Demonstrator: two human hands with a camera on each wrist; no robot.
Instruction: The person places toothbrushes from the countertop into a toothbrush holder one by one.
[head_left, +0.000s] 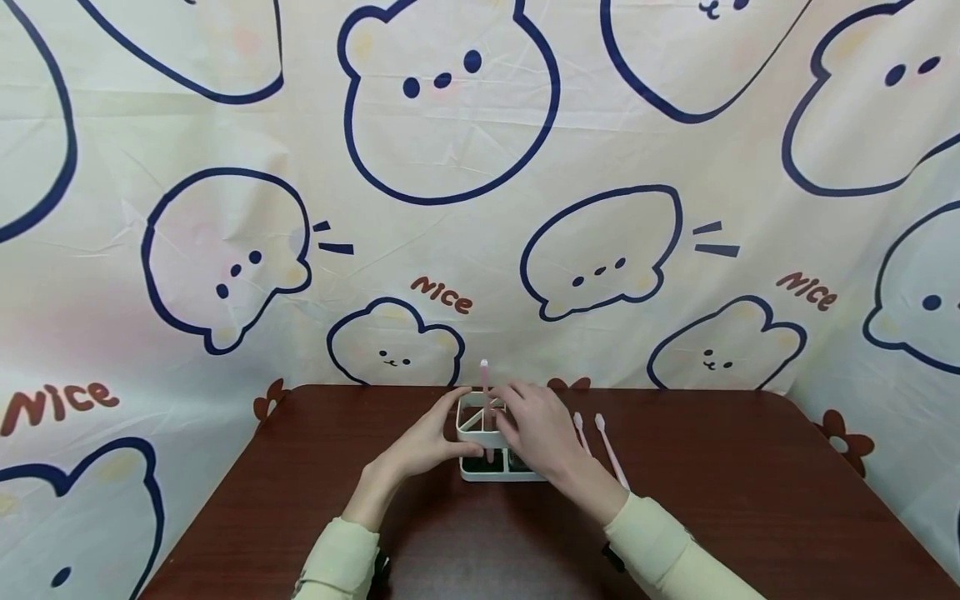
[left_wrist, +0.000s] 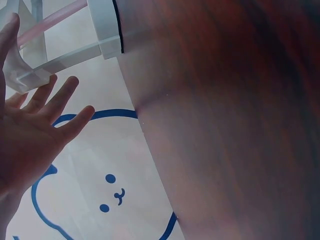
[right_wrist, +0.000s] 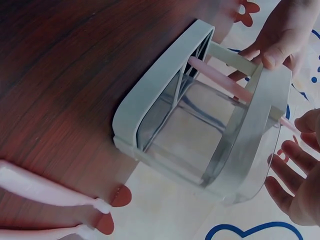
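A pale grey toothbrush holder (right_wrist: 165, 80) with divided slots and a clear middle stands near the table's back edge. My left hand (head_left: 423, 440) grips its upper rim from the left, thumb in front, other fingers behind. A pink toothbrush (head_left: 485, 379) stands upright through a top slot, its handle reaching down to the lower frame. At its upper part, my right hand (head_left: 543, 427) pinches it between thumb and forefinger, the remaining fingers spread beside the holder. In the right wrist view, part of that hand is cut off by the frame.
Two more pink toothbrushes (head_left: 609, 446) lie on the brown table (head_left: 720, 492) to the right of the holder, partly behind the right forearm. A cloth printed with cartoon faces (head_left: 450, 150) hangs behind the table.
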